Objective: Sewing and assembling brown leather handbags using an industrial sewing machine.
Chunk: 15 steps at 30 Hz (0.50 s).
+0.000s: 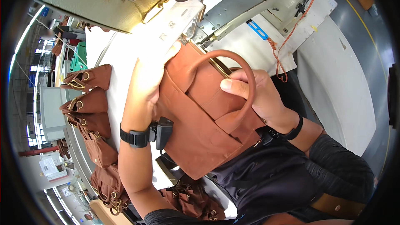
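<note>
Glare beneath the sewing machine [100, 0] bleaches the left hand [155, 68]; lines bend near the black rim.

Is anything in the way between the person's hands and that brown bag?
Nothing visible: the left hand and right hand both touch the brown bag, though its own handle crosses in front of the right hand.

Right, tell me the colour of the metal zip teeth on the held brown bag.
The metal zip teeth are gold, showing best in the head view.

Bag [187, 137] between left hand [156, 73] and right hand [262, 96], before sewing machine [239, 10]. Row of bags [93, 100] — left of left hand. Cord [287, 39] — right of sewing machine.
</note>
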{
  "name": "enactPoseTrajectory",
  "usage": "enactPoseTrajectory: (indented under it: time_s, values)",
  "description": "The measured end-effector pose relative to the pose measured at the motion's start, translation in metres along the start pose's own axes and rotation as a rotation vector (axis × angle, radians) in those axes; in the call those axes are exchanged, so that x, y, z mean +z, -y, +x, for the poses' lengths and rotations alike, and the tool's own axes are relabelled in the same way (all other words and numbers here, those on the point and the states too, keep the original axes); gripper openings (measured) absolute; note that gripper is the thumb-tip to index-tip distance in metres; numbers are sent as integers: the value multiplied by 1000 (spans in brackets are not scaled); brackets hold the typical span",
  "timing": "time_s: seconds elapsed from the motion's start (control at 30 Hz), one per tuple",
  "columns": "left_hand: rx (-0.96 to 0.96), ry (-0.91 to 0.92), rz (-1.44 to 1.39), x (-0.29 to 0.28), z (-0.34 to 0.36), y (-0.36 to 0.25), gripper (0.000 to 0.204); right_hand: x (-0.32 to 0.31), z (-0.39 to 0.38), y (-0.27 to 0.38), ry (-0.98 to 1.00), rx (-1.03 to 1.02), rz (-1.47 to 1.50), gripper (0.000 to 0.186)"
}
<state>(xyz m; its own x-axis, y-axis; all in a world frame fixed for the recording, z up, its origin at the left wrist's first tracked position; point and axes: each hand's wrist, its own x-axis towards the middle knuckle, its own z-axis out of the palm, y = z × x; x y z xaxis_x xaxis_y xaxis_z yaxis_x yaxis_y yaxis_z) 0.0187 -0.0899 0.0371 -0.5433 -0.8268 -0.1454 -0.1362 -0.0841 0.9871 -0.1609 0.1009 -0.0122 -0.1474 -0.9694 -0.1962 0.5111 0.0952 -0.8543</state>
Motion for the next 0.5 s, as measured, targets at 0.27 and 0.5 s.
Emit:
enactPoseTrajectory:
  time_s: [0.27, 0.5]
  values:
    - [94, 54, 18, -15, 10, 8, 35, 3, 13, -6, -5, -62, -1, 15]
    - [125, 91, 68, -12, 16, -2, 32, 1, 22, 0, 15, -60, -27, 16]
